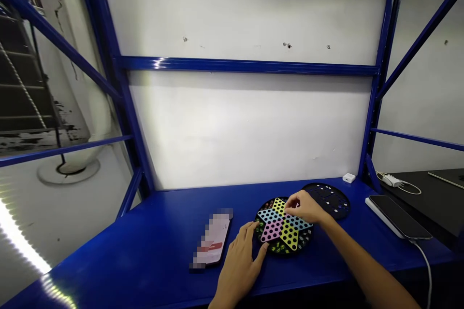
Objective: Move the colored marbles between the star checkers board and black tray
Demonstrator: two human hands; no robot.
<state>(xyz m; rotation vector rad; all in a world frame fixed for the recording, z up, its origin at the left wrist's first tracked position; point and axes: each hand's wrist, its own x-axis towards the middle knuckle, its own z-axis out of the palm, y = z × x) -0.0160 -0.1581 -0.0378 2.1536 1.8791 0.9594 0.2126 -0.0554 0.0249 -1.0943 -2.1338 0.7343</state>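
Left hand: the left hand [237, 263] lies open on the bench, fingers spread, its thumb and fingertips just beside the near edge of the board, grasping nothing.

Right hand: the right hand [302, 207] reaches in from the lower right, fingers curled down onto the star's upper right; whether it pinches a piece or only touches, I cannot tell.

Board: a round black Chinese checkers board [281, 227] with a star of yellow, pale blue and pink perforated points lies flat between the hands, right of the bench's middle, with small coloured marbles in its holes.

Behind the board: a dark round disc [329, 200] dotted with white lies flat, the right hand covering the spot where it nears the board.

Bench: the glossy blue steel bench top [145, 251] holds a flat packet [212, 239], pixelated over much of it, left of the board, and a small white box [348, 178] against the wall.

Right side: a smartphone [397, 216] sits on a white slab, a white cable [424, 263] trailing down, beside a dark table [416, 203].

Room: a scuffed white wall [246, 125] stands behind blue shelf bars [246, 64].
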